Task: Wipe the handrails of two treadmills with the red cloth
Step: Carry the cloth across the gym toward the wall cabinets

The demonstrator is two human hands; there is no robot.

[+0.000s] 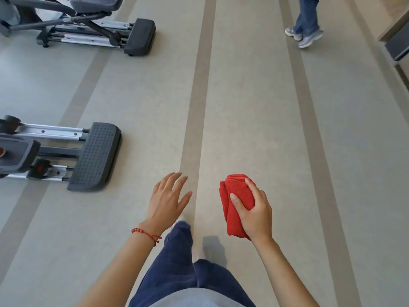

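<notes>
Pale grey-beige gym flooring [254, 107] stretches ahead of us, crossed lengthwise by darker bands. To our left stand two exercise machines: the nearer machine [66, 154] shows a studded dark end step and silver rails, and the farther machine [99, 29] sits up near the top corner. From these low ends we cannot say for certain that they are treadmills, and no handrail shows in our view. Another person's legs [306, 21], in jeans and grey trainers, are well ahead on the right.

Our right hand [254, 214] grips the red cloth [238, 202], folded into a thick wad; the thumb lies across its front and the fingers curl round the far side. Our left hand [168, 200] holds nothing, its fingers spread and relaxed above the floor, with a red beaded bracelet [146, 234] at the wrist. Below we see our dark blue trousers [174, 262], one leg set forward.

We judge the wiping not yet begun: the cloth is carried in the air, touching no machine. It looks like soft terry, light and limp, so it should neither slip nor break, but it will unfold if we loosen our grip. A hold round the middle of the wad, as now, keeps the layers together and leaves a padded face free to press along a rail. For a round rail we would likely wrap the cloth partly around it and slide.
</notes>
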